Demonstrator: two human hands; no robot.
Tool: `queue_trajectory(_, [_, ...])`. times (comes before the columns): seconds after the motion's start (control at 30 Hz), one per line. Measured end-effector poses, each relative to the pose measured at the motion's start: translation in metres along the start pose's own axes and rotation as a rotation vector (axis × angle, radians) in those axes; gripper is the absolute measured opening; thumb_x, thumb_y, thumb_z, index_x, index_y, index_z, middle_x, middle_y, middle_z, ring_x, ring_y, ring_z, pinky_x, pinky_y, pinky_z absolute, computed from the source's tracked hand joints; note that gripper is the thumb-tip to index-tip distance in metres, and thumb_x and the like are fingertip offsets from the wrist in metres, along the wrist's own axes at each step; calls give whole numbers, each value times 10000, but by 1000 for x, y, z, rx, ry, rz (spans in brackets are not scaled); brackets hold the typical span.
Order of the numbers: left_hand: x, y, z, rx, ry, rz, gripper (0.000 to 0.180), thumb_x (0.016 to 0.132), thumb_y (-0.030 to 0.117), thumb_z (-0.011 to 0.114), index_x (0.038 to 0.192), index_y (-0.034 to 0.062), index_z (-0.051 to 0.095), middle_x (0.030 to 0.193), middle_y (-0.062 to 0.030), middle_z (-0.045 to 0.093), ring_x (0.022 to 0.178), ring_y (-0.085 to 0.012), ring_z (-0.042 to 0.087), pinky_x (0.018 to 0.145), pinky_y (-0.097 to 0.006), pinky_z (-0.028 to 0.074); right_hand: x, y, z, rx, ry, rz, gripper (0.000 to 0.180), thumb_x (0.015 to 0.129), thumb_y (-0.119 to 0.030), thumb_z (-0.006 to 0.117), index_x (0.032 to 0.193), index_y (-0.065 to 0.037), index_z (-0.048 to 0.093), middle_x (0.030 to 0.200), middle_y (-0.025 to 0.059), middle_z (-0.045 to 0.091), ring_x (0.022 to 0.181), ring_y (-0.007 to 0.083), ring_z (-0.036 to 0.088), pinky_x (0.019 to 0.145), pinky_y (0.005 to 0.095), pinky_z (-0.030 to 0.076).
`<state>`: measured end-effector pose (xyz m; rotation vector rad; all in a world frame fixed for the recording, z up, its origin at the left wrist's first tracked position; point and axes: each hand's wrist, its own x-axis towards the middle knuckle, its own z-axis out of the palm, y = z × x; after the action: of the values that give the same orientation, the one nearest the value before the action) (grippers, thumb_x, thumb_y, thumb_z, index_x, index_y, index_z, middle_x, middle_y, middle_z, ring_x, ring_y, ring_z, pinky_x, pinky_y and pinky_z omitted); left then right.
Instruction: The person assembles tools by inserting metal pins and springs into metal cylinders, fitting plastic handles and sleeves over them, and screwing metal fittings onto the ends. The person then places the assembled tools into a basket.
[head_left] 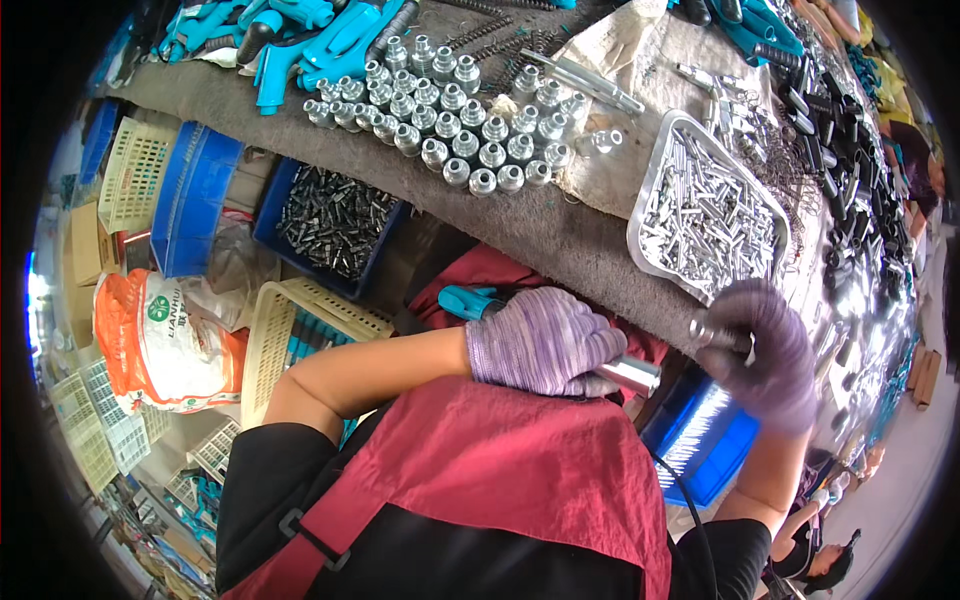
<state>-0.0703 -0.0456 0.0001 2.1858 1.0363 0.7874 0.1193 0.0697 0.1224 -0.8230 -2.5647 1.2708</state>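
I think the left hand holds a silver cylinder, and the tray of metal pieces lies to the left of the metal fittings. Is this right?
Not the side: in the head view, the tray of metal pieces lies to the right of the metal fittings. The left hand does hold a silver cylinder.

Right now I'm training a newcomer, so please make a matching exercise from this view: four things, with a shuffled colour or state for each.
1. Left hand
2. Right hand
3. Metal tray
4. Sack

A. Orange and white
B. Holding a short ridged metal fitting
C. Filled with small metal pins
D. Gripping a smooth silver tube

Pairs: 1-D, 2-B, 3-C, 4-A
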Motion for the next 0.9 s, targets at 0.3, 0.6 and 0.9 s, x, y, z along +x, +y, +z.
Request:
queue_trajectory(0.3, [2,7,19,153,238,257,418,700,392,672,879,30,565,829,-91,572,876,-277,591,926,-520,415,-19,9,23,-20,115,1,298,749,-123,646,1023,-19,588,870,124,547,792,243,564,693,312,454])
queue_trajectory(0.6, [-5,12,26,119,41,303,347,742,350,625,900,46,571,842,-118,565,844,-280,569,795,-416,457,16,9,65,-41,-164,-157,285,797,-124,635,1055,-20,574,920,157,571,837,276,593,732,347,484])
queue_trajectory(0.9, [-4,10,-2,-100,259,-139,353,787,347,611,955,39,569,776,-159,588,683,-312,597,595,-398,468,-22,2,25,-68,211,-148,336,676,-73,723,991,-45,608,912,111,576,812,245,593,670,332,476])
